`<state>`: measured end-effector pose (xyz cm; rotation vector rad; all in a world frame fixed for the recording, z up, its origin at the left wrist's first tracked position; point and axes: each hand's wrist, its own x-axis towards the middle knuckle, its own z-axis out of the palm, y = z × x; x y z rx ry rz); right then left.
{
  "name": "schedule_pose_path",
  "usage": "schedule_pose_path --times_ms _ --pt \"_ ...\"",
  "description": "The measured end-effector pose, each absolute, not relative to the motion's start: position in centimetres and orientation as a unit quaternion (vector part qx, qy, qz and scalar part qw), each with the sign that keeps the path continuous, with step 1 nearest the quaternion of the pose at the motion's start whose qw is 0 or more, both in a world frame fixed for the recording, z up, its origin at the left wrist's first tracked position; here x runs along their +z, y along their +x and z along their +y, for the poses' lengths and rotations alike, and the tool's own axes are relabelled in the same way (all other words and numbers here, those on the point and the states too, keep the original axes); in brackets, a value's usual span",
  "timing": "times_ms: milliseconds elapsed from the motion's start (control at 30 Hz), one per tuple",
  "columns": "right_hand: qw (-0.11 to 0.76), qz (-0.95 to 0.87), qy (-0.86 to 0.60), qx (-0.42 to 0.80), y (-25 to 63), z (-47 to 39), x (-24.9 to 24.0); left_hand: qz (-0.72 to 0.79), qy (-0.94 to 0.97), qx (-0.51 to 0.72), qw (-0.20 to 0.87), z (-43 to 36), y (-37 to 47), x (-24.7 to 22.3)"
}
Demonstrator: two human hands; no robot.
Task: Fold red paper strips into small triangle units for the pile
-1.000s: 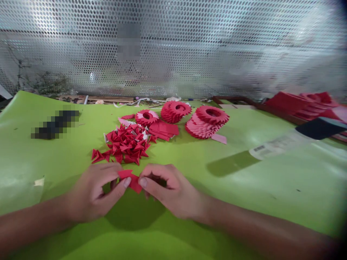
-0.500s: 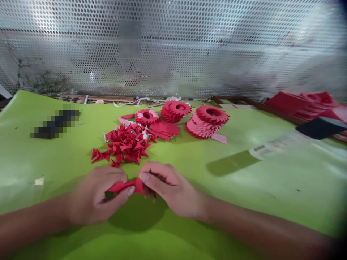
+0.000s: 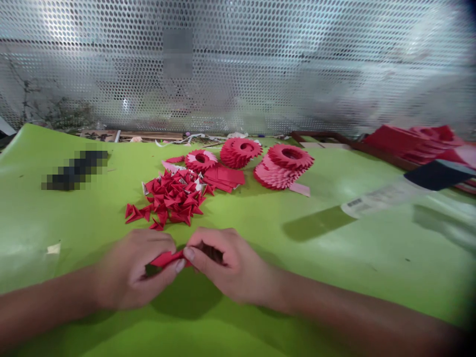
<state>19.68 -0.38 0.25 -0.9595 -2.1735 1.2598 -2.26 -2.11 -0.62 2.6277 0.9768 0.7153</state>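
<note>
A folded strip of red paper (image 3: pixel 162 259) is pinched between both hands above the green table cover (image 3: pixel 334 287). My left hand (image 3: pixel 136 267) grips its left part between thumb and fingers. My right hand (image 3: pixel 228 265) pinches the right end, and its thumb and fingers hide much of that end. Just beyond my hands lies a pile of small folded red paper triangles (image 3: pixel 173 198), with a few white ones among them. Flat red paper pieces (image 3: pixel 224 177) rest to the right of the pile.
Behind the pile stand a small red and pink paper ring (image 3: pixel 201 159), a red ring stack (image 3: pixel 240 152) and a taller pink and red stack (image 3: pixel 283 167). A clear bottle with a dark cap (image 3: pixel 386 197) lies at right, near more red paper (image 3: pixel 405 144). A perforated metal sheet (image 3: pixel 238 69) rises behind.
My right hand has shifted slightly left, closer to my left fingertips. Its thumb and fingers now cover the right end of the red paper, which showed more before.
</note>
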Motion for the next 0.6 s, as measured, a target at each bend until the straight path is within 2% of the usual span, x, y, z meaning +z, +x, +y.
schedule_pose_path --times_ms 233,600 --pt "0.226 -0.787 -0.336 0.466 19.96 -0.29 0.25 0.351 0.886 0.278 0.119 -2.16 -2.27 -0.61" --pt "0.245 -0.784 -0.359 0.444 19.75 -0.47 -0.07 0.360 0.886 0.265 0.124 -2.21 -2.26 -0.50"
